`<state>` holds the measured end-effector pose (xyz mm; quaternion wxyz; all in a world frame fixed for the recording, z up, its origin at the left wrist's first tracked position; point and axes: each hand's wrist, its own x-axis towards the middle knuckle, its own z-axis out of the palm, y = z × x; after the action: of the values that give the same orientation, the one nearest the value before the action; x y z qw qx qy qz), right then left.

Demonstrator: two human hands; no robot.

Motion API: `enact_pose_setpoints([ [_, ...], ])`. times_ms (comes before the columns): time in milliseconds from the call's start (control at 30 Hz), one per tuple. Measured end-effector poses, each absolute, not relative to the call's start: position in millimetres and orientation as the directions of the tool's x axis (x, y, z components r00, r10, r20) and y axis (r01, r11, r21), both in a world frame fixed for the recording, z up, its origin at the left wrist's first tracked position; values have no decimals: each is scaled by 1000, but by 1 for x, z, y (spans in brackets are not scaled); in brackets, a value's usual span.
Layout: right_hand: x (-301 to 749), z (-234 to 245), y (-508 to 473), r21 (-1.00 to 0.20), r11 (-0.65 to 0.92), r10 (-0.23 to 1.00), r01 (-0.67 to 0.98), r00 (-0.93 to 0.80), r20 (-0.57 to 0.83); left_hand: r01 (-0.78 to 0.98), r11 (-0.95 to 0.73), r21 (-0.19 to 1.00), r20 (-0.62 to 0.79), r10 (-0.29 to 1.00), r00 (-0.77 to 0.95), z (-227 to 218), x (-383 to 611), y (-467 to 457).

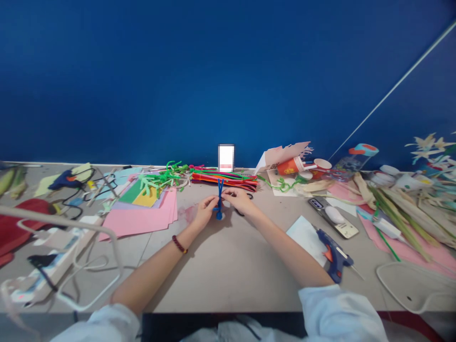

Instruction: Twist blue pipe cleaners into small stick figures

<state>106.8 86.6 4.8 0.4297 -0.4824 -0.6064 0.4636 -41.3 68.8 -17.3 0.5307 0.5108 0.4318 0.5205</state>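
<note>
Between my two hands, over the middle of the table, stands a blue pipe cleaner figure (pixel 220 209) with two strands pointing upward and a bunched lower end. My left hand (pixel 207 208) pinches it from the left, fingers closed. From the right, the closed fingertips of my right hand (pixel 237 198) hold the same blue pipe cleaner near its upper strands. Just behind my hands lies a bundle of coloured pipe cleaners (pixel 231 179), mostly red and orange. A dark looped object (pixel 250 196), partly hidden, shows beside my right hand.
Pink paper sheets (pixel 142 218) and green pipe cleaner pieces (pixel 173 175) lie left. A white power strip (pixel 53 266) with cables sits front left. On the right are a glue gun (pixel 335 256), a phone (pixel 335 221), paper cups (pixel 290 166) and corn husks (pixel 399 218). A blue wall (pixel 213 80) rises behind.
</note>
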Motion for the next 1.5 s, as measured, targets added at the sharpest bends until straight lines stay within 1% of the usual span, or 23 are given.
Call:
enact_pose_setpoints([
  [100, 107, 6, 86, -987, 68, 982, 147, -182, 41, -154, -27, 988, 51, 986, 157, -16, -42, 68],
  [200, 109, 12, 83, -972, 91, 977, 215, -208, 45, -222, 31, 975, 12, 982, 191, -18, -43, 69],
  [267, 111, 17, 81, -928, 185, 974, 323, -186, 130, -259, 77, 963, -20, 976, 216, -20, -43, 70],
  [333, 114, 21, 81, -854, 283, 958, 437, -168, 231, -281, 118, 953, -43, 965, 258, -23, -43, 72],
  [400, 118, 25, 82, -787, 344, 939, 512, -190, 287, -295, 150, 944, -54, 949, 310, -24, -44, 74],
  [433, 120, 27, 82, -767, 363, 932, 529, -217, 291, -303, 171, 937, -60, 938, 342, -25, -44, 74],
  [500, 124, 31, 83, -767, 381, 920, 517, -291, 261, -320, 236, 918, -82, 900, 428, -24, -45, 75],
  [633, 134, 40, 81, -860, 347, 863, 373, -487, 137, -331, 375, 866, -99, 777, 621, -20, -48, 73],
  [767, 137, 44, 79, -917, 295, 804, 270, -588, 86, -346, 457, 819, -77, 686, 724, -18, -50, 68],
  [933, 131, 42, 79, -950, 213, 808, 230, -588, 38, -383, 512, 768, -100, 688, 719, -23, -54, 69],
  [1167, 130, 44, 76, -956, 171, 851, 237, -525, 22, -396, 554, 732, -164, 708, 687, -25, -54, 74],
  [1367, 131, 45, 76, -958, 186, 833, 219, -552, 36, -399, 474, 785, -143, 766, 627, -22, -52, 73],
  [1500, 129, 40, 78, -949, 180, 872, 259, -489, 32, -364, 402, 840, -143, 811, 567, -25, -50, 76],
])
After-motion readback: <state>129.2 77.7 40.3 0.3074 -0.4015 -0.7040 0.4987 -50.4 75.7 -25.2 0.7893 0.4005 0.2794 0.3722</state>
